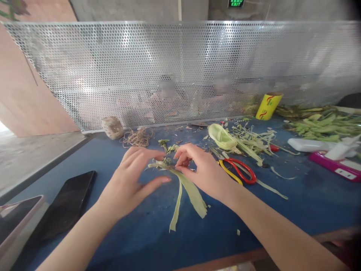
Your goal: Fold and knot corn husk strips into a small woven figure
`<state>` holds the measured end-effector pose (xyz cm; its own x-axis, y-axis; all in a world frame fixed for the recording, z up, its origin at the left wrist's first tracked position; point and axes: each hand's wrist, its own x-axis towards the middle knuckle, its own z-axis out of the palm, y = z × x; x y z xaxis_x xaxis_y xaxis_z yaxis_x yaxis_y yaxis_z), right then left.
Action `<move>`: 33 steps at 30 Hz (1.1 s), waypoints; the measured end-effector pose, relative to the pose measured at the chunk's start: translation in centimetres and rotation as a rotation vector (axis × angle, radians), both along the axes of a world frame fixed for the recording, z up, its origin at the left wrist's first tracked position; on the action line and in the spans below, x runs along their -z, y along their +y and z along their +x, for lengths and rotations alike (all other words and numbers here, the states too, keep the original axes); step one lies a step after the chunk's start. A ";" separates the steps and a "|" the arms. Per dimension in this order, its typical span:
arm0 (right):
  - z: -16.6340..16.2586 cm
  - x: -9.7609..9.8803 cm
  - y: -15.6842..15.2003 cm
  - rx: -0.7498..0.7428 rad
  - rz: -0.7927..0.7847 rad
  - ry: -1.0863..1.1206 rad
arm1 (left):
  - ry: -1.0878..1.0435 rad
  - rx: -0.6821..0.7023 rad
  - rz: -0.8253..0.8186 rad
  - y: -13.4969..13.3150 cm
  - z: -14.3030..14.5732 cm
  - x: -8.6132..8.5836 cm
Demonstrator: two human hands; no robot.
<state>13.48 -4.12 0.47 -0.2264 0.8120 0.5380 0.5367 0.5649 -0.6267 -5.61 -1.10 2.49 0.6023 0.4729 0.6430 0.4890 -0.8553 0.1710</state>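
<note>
A pale green strip that looks like corn husk (193, 192) hangs down in two tails above the blue tabletop, with a small tied bunch of dried sprigs (166, 162) at its upper end. My right hand (197, 165) pinches the strip just below the bunch between thumb and fingers. On the other side, my left hand (138, 175) is held open, thumb and fingers apart around the bunch; fingertips are close to it, and contact is unclear. Right of my right hand lie scissors with red and yellow handles (249, 177).
Behind stand a stone-like block (113, 128), tangled twine (138, 137) and a perforated metal screen (135, 67). A curled husk (221, 137), shreds and a yellow tube (269, 106) lie right, near a purple power strip (337, 165). A black phone (66, 199) is left.
</note>
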 end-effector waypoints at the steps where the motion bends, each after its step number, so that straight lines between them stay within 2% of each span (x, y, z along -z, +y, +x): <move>1: 0.0 0.0 -0.1 0.001 0.011 0.000 | 0.086 0.010 0.122 0.1 -0.1 0.0; 6: -0.1 -0.5 -0.3 -0.037 0.081 -0.055 | 0.343 -0.046 0.459 0.5 -0.3 -0.1; 10: -0.2 -0.5 -0.3 -0.032 0.174 -0.144 | 0.453 -0.058 0.543 0.5 -0.3 -0.1; 14: -0.6 0.0 -0.4 0.004 0.191 -0.106 | 0.471 0.027 0.465 0.4 -0.2 0.4; 18: -1.4 0.5 -0.8 0.054 0.148 -0.012 | 0.412 0.142 0.290 -0.1 0.2 0.7; 21: -1.7 0.6 -1.1 0.089 0.151 -0.009 | 0.351 0.196 0.171 -0.4 0.5 0.5; 24: -1.7 0.6 -1.2 0.123 0.159 -0.046 | 0.343 0.241 0.128 -0.6 0.5 0.3; 33: -1.8 0.8 -1.6 0.145 0.244 -0.150 | 0.303 0.271 -0.035 -0.9 0.8 0.3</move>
<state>11.65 -5.71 -0.32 -0.2095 0.6924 0.6904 0.6987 0.5999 -0.3897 -4.84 -1.98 2.19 0.8678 0.2892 0.4040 0.2790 -0.9565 0.0852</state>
